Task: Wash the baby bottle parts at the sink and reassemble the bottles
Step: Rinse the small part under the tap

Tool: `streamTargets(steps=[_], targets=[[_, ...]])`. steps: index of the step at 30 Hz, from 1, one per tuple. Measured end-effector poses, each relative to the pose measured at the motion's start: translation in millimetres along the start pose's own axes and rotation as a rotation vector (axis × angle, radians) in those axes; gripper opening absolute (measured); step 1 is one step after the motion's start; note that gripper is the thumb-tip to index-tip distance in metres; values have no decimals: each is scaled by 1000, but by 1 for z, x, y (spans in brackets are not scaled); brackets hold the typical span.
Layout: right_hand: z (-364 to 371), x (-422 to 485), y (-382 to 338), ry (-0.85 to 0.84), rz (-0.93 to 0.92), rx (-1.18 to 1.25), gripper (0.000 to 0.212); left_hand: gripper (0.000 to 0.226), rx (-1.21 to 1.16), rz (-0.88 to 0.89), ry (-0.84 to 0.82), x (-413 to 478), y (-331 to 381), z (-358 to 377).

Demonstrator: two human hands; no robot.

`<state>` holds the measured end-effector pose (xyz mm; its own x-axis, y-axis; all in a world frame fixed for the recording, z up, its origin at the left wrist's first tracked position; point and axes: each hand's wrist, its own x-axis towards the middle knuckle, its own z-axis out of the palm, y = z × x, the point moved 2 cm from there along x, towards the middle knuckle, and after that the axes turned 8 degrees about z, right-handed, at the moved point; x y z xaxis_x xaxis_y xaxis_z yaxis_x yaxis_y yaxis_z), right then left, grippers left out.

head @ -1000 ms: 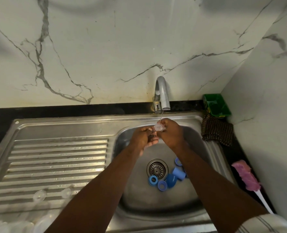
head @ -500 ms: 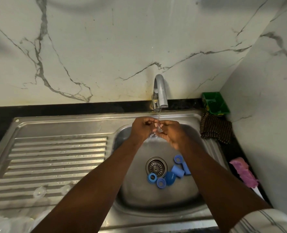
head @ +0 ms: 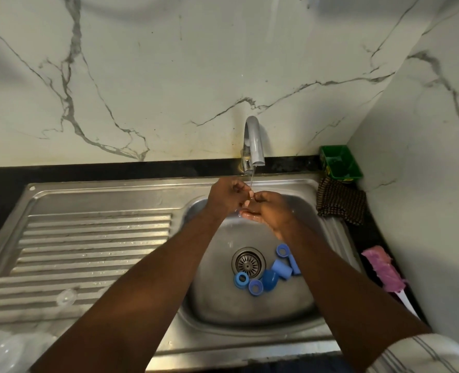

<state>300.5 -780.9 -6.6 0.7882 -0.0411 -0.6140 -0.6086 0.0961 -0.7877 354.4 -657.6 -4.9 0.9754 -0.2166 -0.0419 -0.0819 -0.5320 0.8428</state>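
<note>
- A person's left hand and right hand meet under a thin stream of water from the chrome tap, over the steel sink basin.
- Both hands' fingers are curled inward, tips touching. Whether they pinch anything cannot be told, as the spot where they meet is too small and wet to read.
- Below the fingers, on the basin floor, blue bottle rings and caps lie clustered beside the drain strainer.
- Far to the left of the fingers, clear bottle parts sit on the ribbed drainboard.
- To the right of the fingers are a checked cloth, a green container and a pink bottle brush.
</note>
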Motion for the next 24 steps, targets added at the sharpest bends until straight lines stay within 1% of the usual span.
streamTargets(steps=[2, 4, 9, 11, 13, 15, 16, 18, 19, 20, 22, 23, 24], targets=[[1, -3, 0, -34, -17, 30, 18, 8, 2, -6, -32, -7, 3, -5], [3, -6, 1, -36, -33, -7, 16, 10, 41, 37, -40, -12, 3, -11], [10, -24, -1, 92, -101, -329, 5, 19, 67, 49, -108, -31, 1, -28], [19, -32, -1, 108, -156, -414, 9, 19, 96, 60, -110, -43, 0, -40], [32, -38, -2, 86, -205, -505, 17, 23, 106, 64, -51, -54, -1, -55], [53, -42, -2, 28, -273, -610, 21, 33, 167, 84, 27, -69, -7, -75], [58, -44, -4, 28, -312, -649, 21, 37, 185, 96, 40, -73, -6, -80], [88, -46, -7, 10, -425, -753, 18, 41, 177, 50, 83, -90, -15, -110], [90, -45, -10, 40, -472, -781, 16, 41, 133, 31, 67, -92, -11, -116], [113, -47, -11, 16, -514, -815, 13, 38, 82, -3, 97, -105, -20, -137], [136, -47, -12, 5, -525, -804, 8, 30, -23, -43, 97, -119, -25, -161], [158, -47, -11, -24, -530, -813, 7, 26, -24, -53, 115, -131, -34, -180], [168, -47, -10, -27, -552, -838, 9, 23, 15, -46, 96, -136, -39, -190]])
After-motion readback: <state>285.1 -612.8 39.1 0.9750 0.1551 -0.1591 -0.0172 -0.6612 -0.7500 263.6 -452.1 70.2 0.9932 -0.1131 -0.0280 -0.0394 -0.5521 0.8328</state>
